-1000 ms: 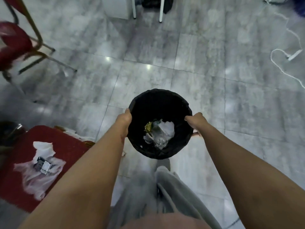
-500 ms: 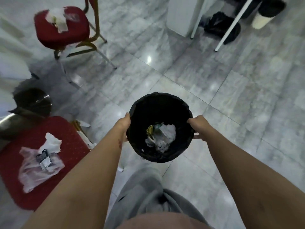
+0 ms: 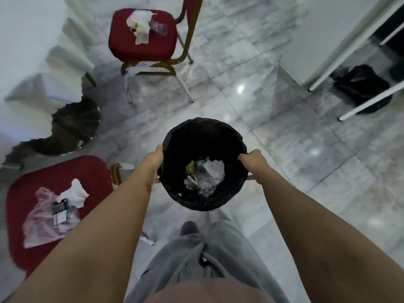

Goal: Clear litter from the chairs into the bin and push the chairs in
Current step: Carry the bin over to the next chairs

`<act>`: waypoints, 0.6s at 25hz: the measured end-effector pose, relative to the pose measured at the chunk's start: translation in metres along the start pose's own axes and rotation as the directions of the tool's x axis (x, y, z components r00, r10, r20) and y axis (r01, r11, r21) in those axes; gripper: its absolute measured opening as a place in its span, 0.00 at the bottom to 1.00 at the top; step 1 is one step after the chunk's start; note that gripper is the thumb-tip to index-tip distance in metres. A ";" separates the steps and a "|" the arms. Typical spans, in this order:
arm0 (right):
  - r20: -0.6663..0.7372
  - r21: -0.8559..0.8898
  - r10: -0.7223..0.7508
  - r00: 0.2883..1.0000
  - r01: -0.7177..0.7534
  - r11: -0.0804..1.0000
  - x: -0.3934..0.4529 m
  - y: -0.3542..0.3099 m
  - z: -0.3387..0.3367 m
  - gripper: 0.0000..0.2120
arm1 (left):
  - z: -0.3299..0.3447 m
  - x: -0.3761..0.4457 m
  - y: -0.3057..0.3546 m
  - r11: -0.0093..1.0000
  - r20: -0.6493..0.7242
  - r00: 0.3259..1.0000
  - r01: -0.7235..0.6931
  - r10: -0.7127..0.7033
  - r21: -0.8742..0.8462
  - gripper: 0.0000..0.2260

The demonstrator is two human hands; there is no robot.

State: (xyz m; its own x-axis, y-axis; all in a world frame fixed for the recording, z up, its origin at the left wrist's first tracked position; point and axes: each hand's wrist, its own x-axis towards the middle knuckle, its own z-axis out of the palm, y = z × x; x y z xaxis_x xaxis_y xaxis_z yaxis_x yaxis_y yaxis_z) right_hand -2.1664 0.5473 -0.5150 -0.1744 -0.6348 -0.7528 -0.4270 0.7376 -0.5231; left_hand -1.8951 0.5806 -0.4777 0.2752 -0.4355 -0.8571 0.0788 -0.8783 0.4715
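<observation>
Two hands carry the bin [image 3: 175, 154] at the centre of the frame: our left hand [image 3: 154, 159] is closed on its left rim, our right hand [image 3: 253, 162] closed on its right rim, with crumpled litter [image 3: 206, 176] already lying at the bottom. Over the last second the view has swung: the far chair [image 3: 142, 33], then a sliver at the upper left, now sits whole at the top of the frame with tissue and wrapper [image 3: 141, 25] on its seat. The near chair [image 3: 19, 200] at lower left has stayed beside us, bearing a plastic bag and tissue [image 3: 50, 215]. We judge that we are bringing the bin toward these two seats, neither yet cleared nor pushed in. Our fingertips are hidden behind the rim, the near chair is cut off by the frame edge, and the white cloth of the bench [image 3: 32, 51] at left is blurred.
</observation>
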 end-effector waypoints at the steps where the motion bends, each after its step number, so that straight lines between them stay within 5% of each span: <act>1: 0.015 -0.036 -0.020 1.000 0.020 0.999 0.013 -0.021 0.004 0.30 | -0.003 0.008 0.009 0.999 -0.012 1.000 0.013 -0.013 -0.032 0.24; 10: 0.159 -0.378 -0.145 0.976 0.196 0.905 0.113 -0.206 0.059 0.26 | -0.032 0.067 0.088 0.882 -0.157 0.977 0.056 -0.146 -0.467 0.20; 15: 0.223 -0.522 -0.212 0.952 0.300 0.798 0.150 -0.279 0.121 0.25 | -0.071 0.107 0.112 0.808 -0.201 0.948 0.088 -0.248 -0.583 0.27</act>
State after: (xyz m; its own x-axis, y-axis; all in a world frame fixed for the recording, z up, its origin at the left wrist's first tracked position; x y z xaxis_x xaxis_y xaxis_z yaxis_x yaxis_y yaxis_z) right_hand -1.9656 0.2742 -0.5302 0.1224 -0.7087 -0.6948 -0.8565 0.2782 -0.4347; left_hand -1.7884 0.4494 -0.5017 0.4336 -0.1551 -0.8876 0.6467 -0.6324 0.4264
